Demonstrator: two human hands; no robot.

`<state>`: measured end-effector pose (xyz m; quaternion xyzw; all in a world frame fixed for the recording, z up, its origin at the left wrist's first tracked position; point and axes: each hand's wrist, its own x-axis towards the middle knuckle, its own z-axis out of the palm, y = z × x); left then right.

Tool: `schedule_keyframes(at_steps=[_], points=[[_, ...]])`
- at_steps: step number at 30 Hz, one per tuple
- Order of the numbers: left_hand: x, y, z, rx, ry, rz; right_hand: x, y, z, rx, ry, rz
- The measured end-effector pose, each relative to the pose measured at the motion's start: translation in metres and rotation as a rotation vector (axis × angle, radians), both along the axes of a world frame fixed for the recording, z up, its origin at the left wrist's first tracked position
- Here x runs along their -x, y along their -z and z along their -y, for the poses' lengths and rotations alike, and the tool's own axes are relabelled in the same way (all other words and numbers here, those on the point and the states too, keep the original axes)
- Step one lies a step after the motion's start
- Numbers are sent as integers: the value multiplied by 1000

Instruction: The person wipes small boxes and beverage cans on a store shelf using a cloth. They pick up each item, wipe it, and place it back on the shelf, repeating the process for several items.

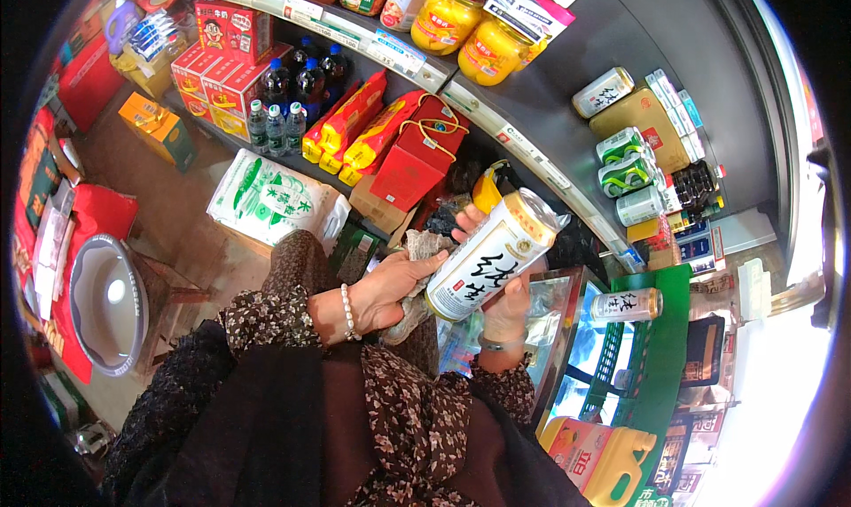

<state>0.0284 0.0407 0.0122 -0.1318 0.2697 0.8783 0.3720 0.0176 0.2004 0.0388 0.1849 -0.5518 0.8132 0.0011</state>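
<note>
A tall white and gold beer can [493, 254] is tilted in front of me, its top towards the upper right. My right hand [506, 307], with a bangle at its wrist, grips it from below and behind. My left hand [382, 287], with a pearl-like bracelet, holds a crumpled greyish cloth [405, 324] against the can's lower left side; the thumb reaches the can. Fingertips also show behind the can's upper left edge; whose hand they belong to is unclear. A similar can [626, 305] lies at the right by a green surface, and another [603, 93] is on the dark shelf.
Ahead curves a shelf edge [392, 55] with price tags and yellow fruit jars [490, 49]. Below are bottles, red boxes [415, 168] and a white rice sack [276, 198]. A grey basin [108, 304] stands left, a glass-topped case [555, 334] and yellow jug [598, 457] right.
</note>
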Motion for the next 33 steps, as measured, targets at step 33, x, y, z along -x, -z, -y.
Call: schedule_keyframes(at_steps=[33], points=[[26, -21, 4, 642, -670, -1290, -18, 16, 51, 102, 224, 32]])
